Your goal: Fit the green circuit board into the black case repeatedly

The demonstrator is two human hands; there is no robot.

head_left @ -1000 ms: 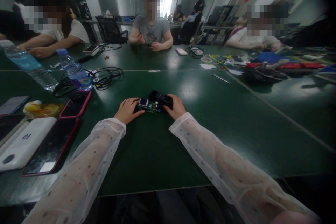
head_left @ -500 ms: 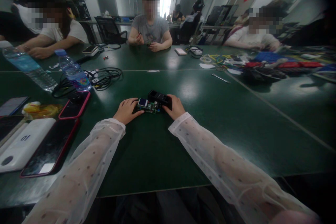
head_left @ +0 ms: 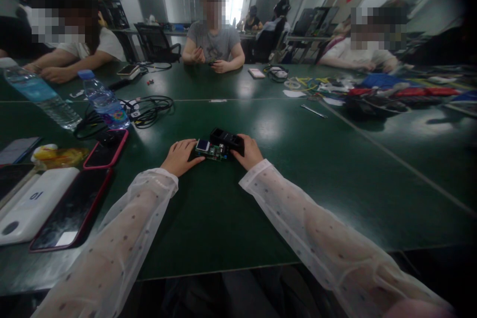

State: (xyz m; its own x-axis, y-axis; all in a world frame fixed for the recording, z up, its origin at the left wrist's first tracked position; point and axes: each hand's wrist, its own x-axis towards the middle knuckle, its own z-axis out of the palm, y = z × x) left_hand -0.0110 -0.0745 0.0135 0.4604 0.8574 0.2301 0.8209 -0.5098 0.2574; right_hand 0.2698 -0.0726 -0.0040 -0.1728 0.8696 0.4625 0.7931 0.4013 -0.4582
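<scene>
A green circuit board [head_left: 216, 152] with a small square screen lies low over the green table, at the middle of the view. My left hand [head_left: 180, 157] grips its left end, thumb along the near edge and fingers on the far side. Just behind and to the right, a black plastic housing [head_left: 223, 136] with a window cut in it sits at a slant. My right hand [head_left: 249, 152] is closed on the housing's right end, the thumb reaching toward the board. Board and housing lie close together; whether they touch I cannot tell.
On the left are phones [head_left: 70, 213], a white power bank [head_left: 35, 203], two water bottles [head_left: 102, 97] and coiled black cables [head_left: 151, 112]. A thin metal tool [head_left: 313, 111] lies right of centre. Heaped wires [head_left: 316, 84] are at far right. A person [head_left: 213, 42] sits opposite.
</scene>
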